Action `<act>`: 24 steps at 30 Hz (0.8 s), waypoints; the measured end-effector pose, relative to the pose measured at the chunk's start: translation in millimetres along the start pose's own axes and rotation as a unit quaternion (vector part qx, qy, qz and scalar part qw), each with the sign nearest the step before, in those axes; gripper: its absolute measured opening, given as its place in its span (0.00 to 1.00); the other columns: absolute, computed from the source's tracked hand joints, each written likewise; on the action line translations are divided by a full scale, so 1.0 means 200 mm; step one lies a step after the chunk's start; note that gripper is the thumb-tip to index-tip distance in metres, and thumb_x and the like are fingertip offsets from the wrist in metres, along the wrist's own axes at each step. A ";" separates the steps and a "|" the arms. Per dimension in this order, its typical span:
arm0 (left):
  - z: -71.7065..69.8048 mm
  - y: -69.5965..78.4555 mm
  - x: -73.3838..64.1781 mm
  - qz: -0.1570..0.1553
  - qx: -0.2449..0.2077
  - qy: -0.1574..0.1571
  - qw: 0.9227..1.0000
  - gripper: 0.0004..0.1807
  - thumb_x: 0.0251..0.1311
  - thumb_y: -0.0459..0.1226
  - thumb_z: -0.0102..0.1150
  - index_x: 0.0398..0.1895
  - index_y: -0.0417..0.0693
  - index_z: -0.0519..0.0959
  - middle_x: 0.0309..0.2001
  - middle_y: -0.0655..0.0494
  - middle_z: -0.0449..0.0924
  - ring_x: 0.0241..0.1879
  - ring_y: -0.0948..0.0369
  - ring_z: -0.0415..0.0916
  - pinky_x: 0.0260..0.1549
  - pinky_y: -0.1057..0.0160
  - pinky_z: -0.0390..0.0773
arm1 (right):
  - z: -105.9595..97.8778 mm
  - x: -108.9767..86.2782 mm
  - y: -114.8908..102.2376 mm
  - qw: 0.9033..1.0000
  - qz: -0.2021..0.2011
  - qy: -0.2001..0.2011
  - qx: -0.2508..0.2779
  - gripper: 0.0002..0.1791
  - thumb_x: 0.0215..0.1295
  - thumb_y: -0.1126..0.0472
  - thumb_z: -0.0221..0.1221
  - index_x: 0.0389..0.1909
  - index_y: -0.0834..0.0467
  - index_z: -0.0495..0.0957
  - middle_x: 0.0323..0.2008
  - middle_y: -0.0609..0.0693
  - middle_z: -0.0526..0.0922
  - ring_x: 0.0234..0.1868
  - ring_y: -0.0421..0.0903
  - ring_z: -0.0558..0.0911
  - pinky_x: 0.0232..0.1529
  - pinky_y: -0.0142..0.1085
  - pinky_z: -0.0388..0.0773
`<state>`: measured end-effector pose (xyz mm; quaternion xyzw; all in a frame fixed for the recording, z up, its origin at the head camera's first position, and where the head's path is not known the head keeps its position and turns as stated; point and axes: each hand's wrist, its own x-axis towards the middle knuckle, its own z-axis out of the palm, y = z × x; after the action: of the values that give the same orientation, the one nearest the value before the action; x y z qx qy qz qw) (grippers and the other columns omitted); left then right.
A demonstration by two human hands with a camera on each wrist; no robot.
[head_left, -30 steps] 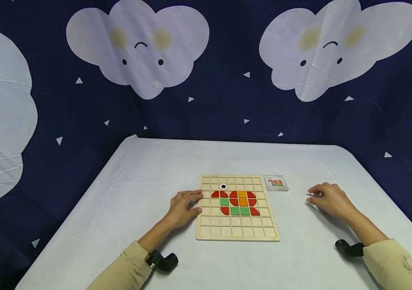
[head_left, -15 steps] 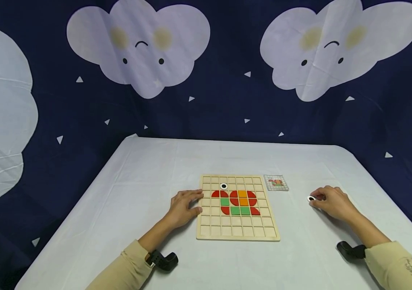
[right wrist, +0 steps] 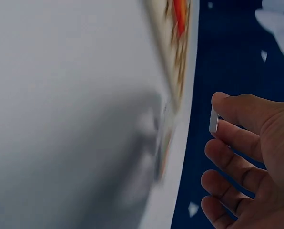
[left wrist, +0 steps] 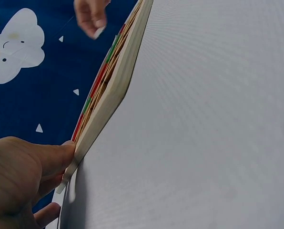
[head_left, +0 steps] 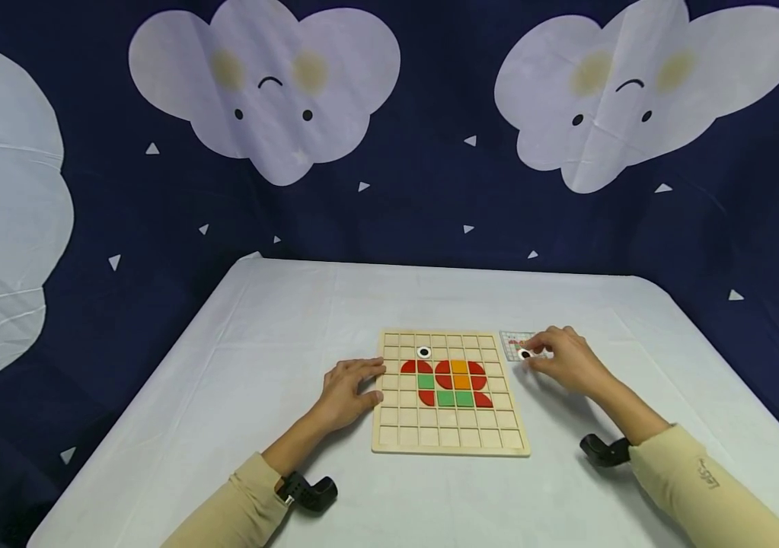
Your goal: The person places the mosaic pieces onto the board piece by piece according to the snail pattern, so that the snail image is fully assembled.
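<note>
A wooden grid board lies on the white table. Along its left edge my left hand rests, thumb and fingertips touching the rim. Red quarter-round tiles, green square tiles and orange tiles sit in the grid, with a white round eye tile near the top. Beyond the board's right edge, my right hand pinches a second eye tile between thumb and index finger. The right wrist view shows this tile edge-on, off the table, the other fingers loosely bent.
A small pattern card lies just right of the board, partly hidden by my right hand. White cloth covers the tabletop. Behind it hangs a dark blue curtain with clouds.
My right hand has picked up the eye tile at the right and carried it leftward, over the pattern card. My left hand stays at the board's edge.
</note>
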<state>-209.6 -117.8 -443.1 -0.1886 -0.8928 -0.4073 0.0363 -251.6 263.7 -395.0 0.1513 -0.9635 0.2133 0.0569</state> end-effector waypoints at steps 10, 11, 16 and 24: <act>0.00 0.00 0.00 0.003 0.012 0.003 1.000 0.23 0.55 0.34 0.62 0.56 0.42 0.77 0.64 0.51 0.72 0.62 0.47 0.62 0.61 0.39 0.50 | 0.17 0.24 -0.37 0.997 -0.057 -0.028 0.035 0.14 0.55 0.56 0.65 0.42 0.56 0.83 0.37 0.51 0.81 0.43 0.50 0.72 0.52 0.51 0.63; 0.00 0.00 0.00 0.002 0.013 0.003 1.000 0.23 0.55 0.34 0.62 0.56 0.42 0.77 0.64 0.51 0.72 0.62 0.47 0.62 0.61 0.39 0.50 | 0.18 0.26 -0.40 0.997 -0.062 -0.030 0.036 0.14 0.55 0.56 0.65 0.42 0.56 0.83 0.37 0.51 0.81 0.43 0.50 0.72 0.52 0.51 0.63; 0.00 0.00 0.00 0.000 0.012 0.003 1.000 0.23 0.54 0.34 0.63 0.56 0.42 0.77 0.64 0.52 0.72 0.62 0.47 0.62 0.61 0.39 0.51 | 0.27 0.32 -0.51 0.995 -0.085 -0.046 0.035 0.14 0.57 0.55 0.64 0.43 0.56 0.83 0.37 0.51 0.80 0.44 0.50 0.72 0.52 0.51 0.64; 0.00 0.01 0.00 -0.004 0.010 0.000 1.000 0.23 0.55 0.35 0.63 0.56 0.43 0.77 0.64 0.53 0.72 0.62 0.47 0.61 0.61 0.40 0.50 | 0.36 0.40 -0.63 0.994 -0.080 -0.074 0.008 0.16 0.55 0.50 0.66 0.42 0.54 0.83 0.37 0.49 0.81 0.45 0.50 0.73 0.51 0.49 0.66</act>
<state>-208.6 -116.8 -441.8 -0.1847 -0.8977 -0.3985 0.0366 -291.0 101.7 -397.0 0.2439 -0.9482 0.2037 0.0012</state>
